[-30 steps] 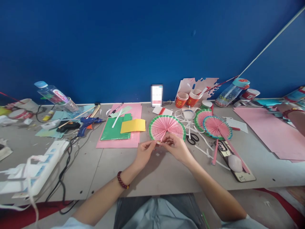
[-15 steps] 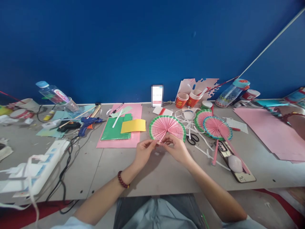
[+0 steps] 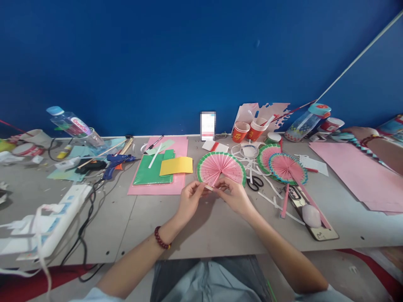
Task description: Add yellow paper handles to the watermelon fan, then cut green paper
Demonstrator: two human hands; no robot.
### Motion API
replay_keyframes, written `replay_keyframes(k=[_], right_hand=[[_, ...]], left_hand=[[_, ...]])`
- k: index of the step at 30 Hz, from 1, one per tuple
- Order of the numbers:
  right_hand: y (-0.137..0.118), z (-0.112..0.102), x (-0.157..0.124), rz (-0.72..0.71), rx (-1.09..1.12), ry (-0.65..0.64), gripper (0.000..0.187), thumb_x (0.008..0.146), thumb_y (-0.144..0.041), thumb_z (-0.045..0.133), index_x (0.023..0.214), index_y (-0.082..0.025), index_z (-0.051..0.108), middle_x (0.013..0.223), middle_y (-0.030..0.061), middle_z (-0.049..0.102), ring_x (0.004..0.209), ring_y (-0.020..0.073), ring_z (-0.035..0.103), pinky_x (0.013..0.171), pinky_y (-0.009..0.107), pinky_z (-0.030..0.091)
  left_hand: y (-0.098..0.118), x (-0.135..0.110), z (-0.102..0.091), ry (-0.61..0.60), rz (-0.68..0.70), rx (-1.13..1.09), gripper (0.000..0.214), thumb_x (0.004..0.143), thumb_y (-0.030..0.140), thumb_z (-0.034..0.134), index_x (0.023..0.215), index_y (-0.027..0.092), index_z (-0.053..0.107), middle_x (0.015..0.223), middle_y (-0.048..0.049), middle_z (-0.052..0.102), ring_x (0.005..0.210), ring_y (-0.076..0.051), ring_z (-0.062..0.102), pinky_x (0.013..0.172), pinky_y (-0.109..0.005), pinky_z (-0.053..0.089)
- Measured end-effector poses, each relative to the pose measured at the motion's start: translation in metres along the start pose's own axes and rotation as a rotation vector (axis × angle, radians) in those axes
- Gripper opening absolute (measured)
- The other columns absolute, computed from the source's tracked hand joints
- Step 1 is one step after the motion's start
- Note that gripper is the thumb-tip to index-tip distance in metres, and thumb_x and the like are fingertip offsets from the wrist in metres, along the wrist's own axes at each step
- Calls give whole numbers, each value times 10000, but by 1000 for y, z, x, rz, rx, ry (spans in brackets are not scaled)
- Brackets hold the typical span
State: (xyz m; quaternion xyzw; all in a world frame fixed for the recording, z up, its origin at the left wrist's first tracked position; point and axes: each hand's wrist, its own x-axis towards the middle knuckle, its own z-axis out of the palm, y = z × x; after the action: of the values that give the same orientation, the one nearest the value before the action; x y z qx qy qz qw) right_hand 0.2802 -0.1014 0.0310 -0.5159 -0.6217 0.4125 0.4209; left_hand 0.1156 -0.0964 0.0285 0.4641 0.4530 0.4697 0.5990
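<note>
A round pleated paper fan (image 3: pixel 221 163), pink with a green rim like a watermelon slice, is in front of my hands. Just at its lower edge, my left hand (image 3: pixel 192 197) pinches a short pale strip (image 3: pixel 209 187) between thumb and fingers. My right hand (image 3: pixel 231 193) is closed at the strip's other end, its fingertips close to the left ones. Fingers hide the fan's lower middle, so whether they also grip the fan cannot be seen. To the right lie more finished-looking watermelon fans (image 3: pixel 288 167) with pink handles. Black-handled scissors (image 3: pixel 255 183) lie beside my right hand.
Green sheets (image 3: pixel 151 172) and a yellow card (image 3: pixel 176 166) rest on pink paper. Farther left are a blue glue gun (image 3: pixel 115 163) and a power strip (image 3: pixel 67 218). Paper cups (image 3: pixel 241 132) stand behind; a phone (image 3: pixel 317 222) lies right. A co-worker's arm (image 3: pixel 385 149) reaches in.
The pale strip between my fingertips now shows more plainly; my hands have barely moved. At the far right the co-worker's hand has moved back toward the wall, with a patterned strip beside it.
</note>
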Motion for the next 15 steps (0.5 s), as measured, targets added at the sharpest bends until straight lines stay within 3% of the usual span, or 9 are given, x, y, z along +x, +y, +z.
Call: replay_keyframes(k=[10, 15], right_hand=[[-7, 0, -1, -20, -102, 55, 100, 770, -238, 583, 844, -193, 633, 829, 36, 672, 697, 163, 625, 671, 293, 490], [-8, 0, 0, -19, -66, 9, 94, 781, -233, 568, 810, -198, 650, 790, 26, 682, 714, 170, 630, 689, 297, 488]], left_hand=[[-2, 4, -1, 2, -8, 4, 319, 774, 483, 607, 755, 166, 624, 746, -36, 690, 719, -174, 668, 676, -266, 505], [0, 3, 0, 16, -26, 2, 324, 762, 485, 618, 745, 162, 620, 744, -41, 688, 724, -175, 663, 667, -261, 506]])
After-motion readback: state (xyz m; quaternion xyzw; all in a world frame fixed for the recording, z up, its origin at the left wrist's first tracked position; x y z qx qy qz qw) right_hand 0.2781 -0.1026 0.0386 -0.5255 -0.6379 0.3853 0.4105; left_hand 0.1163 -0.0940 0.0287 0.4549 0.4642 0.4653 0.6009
